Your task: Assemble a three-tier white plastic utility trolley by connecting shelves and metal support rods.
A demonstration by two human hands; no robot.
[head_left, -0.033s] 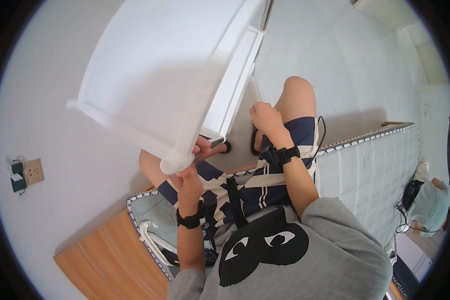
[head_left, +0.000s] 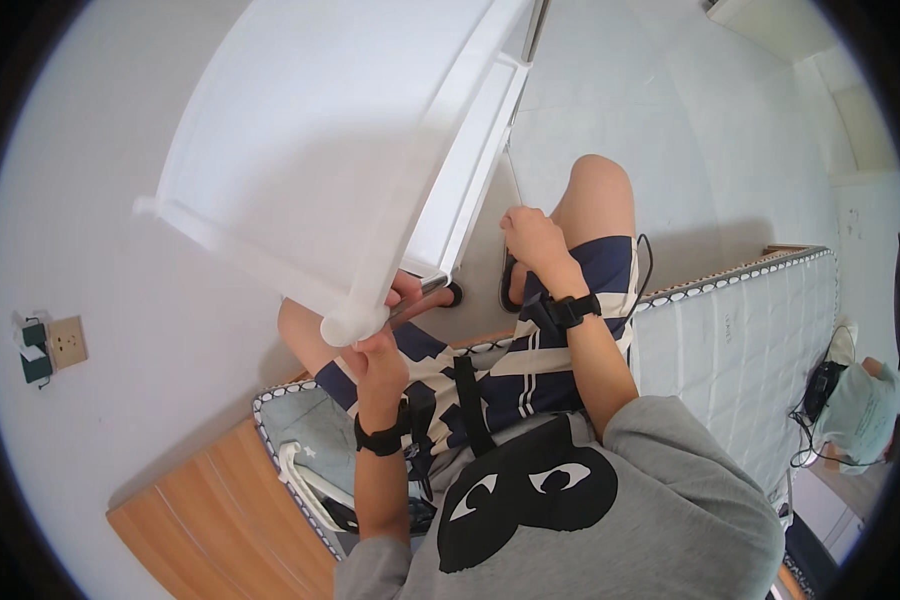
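Observation:
A white plastic shelf rack [head_left: 300, 130] with a rounded corner knob stands tilted in front of me, toward the left. Under its near corner my left hand [head_left: 378, 365] is closed around the grey metal tube [head_left: 425, 288] by the knob; part of the grip is hidden behind the white corner. A second white shelf [head_left: 460, 185] shows below the top one. My right hand [head_left: 535, 240] is closed above my right knee, at the lower end of a thin pale rod [head_left: 515, 175] that runs up to the rack. Its fingertips are partly hidden.
I sit on the edge of a bed with a pale quilted mattress [head_left: 740, 350]. A wooden panel [head_left: 225, 510] and a wall socket [head_left: 68, 343] are at the left. A white strap [head_left: 295, 470] lies beside me. Another person [head_left: 860, 405] is at the far right.

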